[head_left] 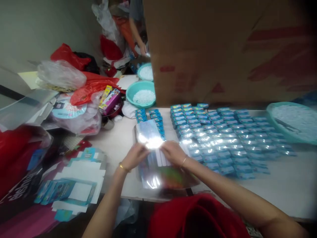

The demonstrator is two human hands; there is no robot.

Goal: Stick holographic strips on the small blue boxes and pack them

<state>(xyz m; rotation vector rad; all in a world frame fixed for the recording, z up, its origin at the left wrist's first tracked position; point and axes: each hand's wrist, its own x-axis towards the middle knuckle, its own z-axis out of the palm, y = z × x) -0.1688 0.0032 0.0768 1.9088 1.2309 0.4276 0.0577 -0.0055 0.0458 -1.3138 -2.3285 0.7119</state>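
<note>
My left hand and my right hand meet over a shiny clear plastic sleeve that lies on the white table. Both hands have their fingers curled onto it, pinching its middle, where white strips show under the film. Glare hides the sleeve's contents near my fingers. The sleeve's near end shows green and red colours. Just right of my right hand lie rows of small blue packets, several deep.
A big cardboard box stands behind the packets. Teal bowls of white pieces sit at the right and centre back. Flat blue-and-white cartons pile at left, with red bags. Another person's arm works at the back.
</note>
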